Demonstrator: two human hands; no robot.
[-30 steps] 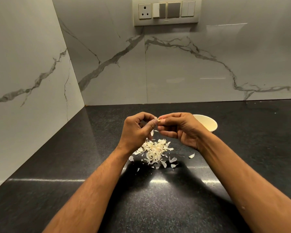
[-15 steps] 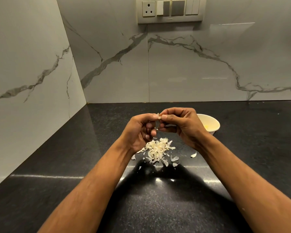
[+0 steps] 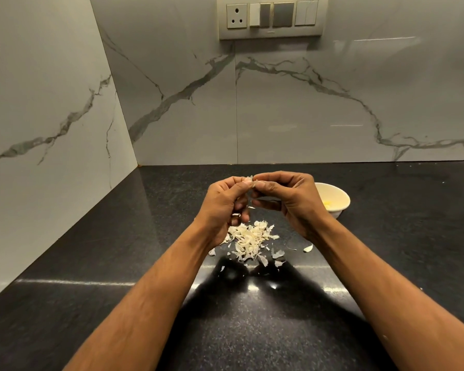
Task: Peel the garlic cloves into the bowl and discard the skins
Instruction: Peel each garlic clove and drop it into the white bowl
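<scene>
Both hands meet above the dark surface [image 3: 91, 263] — left hand [image 3: 223, 207] and right hand [image 3: 292, 202] with fingers curled, pinching a garlic clove [image 3: 249, 180]. A pile of skins [image 3: 249, 239] lies beneath, undiscarded; the bowl [image 3: 338, 199] at right holds something pale — well underway, I'd say.

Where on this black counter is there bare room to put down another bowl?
Bare black granite counter lies left of the left hand, toward the marble corner, and right of the white bowl. Crowded: under both hands, where the pile of papery garlic skins is scattered.
</scene>
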